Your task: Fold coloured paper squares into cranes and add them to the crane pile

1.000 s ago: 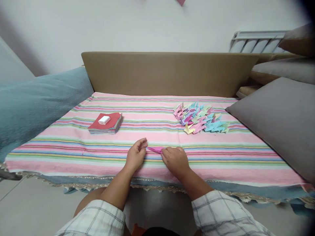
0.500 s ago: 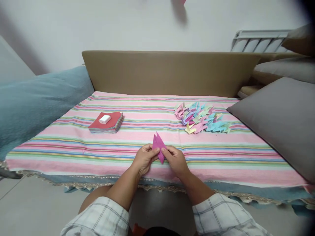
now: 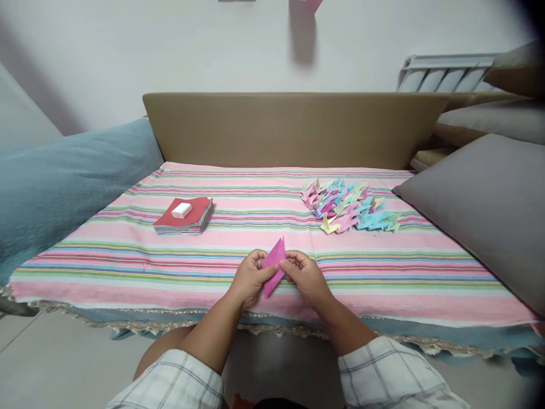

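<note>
We now hold the pink paper [image 3: 273, 264] lifted off the cloth [image 3: 128, 250], tilted rightward, both hands [image 3: 251, 276] [image 3: 304, 275] pinching it.

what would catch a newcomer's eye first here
The magenta folded paper stands out, pinched between the left hand and right hand over the near edge of the striped cloth. Farther back on the right lies a heap of pastel paper cranes; on the left, a stack of coloured sheets with a small white box on top.
</note>
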`<state>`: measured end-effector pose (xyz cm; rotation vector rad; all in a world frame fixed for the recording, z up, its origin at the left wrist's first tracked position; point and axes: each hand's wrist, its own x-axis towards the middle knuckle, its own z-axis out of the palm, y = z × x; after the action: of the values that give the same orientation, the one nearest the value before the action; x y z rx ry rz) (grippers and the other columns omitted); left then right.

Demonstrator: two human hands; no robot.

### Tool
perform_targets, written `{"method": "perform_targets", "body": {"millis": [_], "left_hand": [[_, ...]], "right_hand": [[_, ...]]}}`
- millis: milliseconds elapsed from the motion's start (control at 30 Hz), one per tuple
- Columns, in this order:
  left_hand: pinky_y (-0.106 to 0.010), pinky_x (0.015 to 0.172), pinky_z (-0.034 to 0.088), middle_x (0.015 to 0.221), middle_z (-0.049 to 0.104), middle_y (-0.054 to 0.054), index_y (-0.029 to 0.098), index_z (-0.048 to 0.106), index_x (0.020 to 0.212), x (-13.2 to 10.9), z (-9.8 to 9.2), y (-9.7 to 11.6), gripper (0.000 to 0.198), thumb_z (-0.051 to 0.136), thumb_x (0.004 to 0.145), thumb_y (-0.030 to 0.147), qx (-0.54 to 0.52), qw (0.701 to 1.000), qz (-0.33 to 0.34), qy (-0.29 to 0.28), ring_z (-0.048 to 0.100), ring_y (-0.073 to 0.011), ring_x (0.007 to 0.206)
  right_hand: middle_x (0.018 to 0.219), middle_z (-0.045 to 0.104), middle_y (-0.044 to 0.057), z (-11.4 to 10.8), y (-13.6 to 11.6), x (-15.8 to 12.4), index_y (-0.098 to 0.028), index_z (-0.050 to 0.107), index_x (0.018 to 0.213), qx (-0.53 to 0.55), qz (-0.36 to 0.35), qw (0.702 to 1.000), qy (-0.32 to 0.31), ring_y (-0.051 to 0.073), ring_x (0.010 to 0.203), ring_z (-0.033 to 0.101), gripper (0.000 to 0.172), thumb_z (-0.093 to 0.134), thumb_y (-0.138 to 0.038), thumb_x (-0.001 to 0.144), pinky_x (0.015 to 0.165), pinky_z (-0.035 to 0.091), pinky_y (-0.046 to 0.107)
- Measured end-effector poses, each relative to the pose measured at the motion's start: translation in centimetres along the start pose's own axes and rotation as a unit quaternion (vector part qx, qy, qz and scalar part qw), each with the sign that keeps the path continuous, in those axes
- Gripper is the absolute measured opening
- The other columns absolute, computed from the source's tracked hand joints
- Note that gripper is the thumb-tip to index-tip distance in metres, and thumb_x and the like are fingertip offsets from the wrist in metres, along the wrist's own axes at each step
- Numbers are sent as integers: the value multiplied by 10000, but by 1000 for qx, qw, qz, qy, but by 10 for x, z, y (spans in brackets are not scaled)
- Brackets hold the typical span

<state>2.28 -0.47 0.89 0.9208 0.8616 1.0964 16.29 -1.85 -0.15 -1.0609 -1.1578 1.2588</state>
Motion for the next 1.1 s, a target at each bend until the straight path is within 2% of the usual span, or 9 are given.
{"method": "perform_targets", "body": {"millis": [133, 300, 467, 533, 667, 767, 900, 1000, 1100], "left_hand": [[-187, 535, 432, 602, 606, 61, 166, 491, 754, -2, -1, 4, 439, 820, 494, 294, 24, 999, -17, -24, 552, -76, 504], [-160, 500, 381, 592, 568, 70, 163, 505, 779, -5, -3, 12, 356, 772, 555, 236, 92, 993, -22, -71, 516, -57, 492], [-156, 469, 322, 662, 586, 53, 177, 475, 967, -2, -10, 20, 434, 710, 603, 204, 184, 972, -36, -141, 500, -55, 483], [-162, 475, 317, 666, 581, 58, 185, 448, 1061, 2, -16, 21, 525, 705, 603, 206, 218, 966, -21, -134, 496, -56, 490], [-200, 516, 368, 749, 608, 38, 204, 424, 1192, 12, -29, 18, 645, 702, 610, 206, 324, 944, 46, -39, 519, -74, 533], [-240, 575, 412, 844, 643, 12, 235, 423, 1243, 15, -31, 15, 670, 693, 631, 189, 437, 894, 98, 1, 555, -102, 588], [-344, 789, 439, 1012, 642, -55, 214, 565, 1113, 10, -23, 11, 466, 688, 665, 176, 610, 757, 232, 23, 584, -207, 891], [-374, 854, 420, 1029, 655, -68, 202, 660, 928, 6, -17, 7, 176, 603, 765, 165, 682, 659, 311, -55, 565, -220, 951], [-344, 802, 450, 958, 690, -57, 205, 677, 915, 2, -17, 4, 190, 531, 812, 138, 709, 618, 314, -128, 589, -198, 879]], "right_hand": [[589, 556, -35, -4, 2, 3, -166, 640, 826, 10, 16, 1000, -15, 80, 494, 438, 295, 658, -426, 688, 482, 369, 211], [712, 615, -18, -4, -4, 2, -185, 604, 889, 66, 26, 997, -28, 100, 591, 537, 333, 702, -397, 652, 556, 441, 222], [606, 571, -39, -5, -4, 6, -179, 530, 733, 76, 56, 995, 22, 78, 482, 494, 348, 722, -439, 602, 478, 421, 207], [583, 561, -51, -8, 0, 8, -189, 506, 770, 67, 66, 994, 49, 80, 449, 489, 384, 725, -444, 585, 454, 405, 207], [575, 561, -61, -17, 2, 11, -211, 516, 871, -79, 51, 994, 60, 110, 450, 512, 349, 673, -414, 635, 455, 389, 221], [718, 639, -15, -23, -1, 11, -211, 583, 829, -270, -21, 961, 48, 138, 571, 555, 212, 603, -377, 699, 551, 412, 256], [839, 673, -1, -23, -3, 9, -229, 617, 861, -417, -60, 906, 43, 165, 709, 583, 153, 559, -322, 754, 642, 406, 272], [871, 669, 10, -22, -2, 8, -230, 619, 897, -474, -73, 877, 43, 176, 765, 580, 151, 556, -300, 780, 661, 402, 275], [907, 650, 38, -21, -1, 7, -210, 635, 885, -524, -135, 840, 39, 193, 868, 549, 129, 568, -277, 797, 752, 390, 299]]}}
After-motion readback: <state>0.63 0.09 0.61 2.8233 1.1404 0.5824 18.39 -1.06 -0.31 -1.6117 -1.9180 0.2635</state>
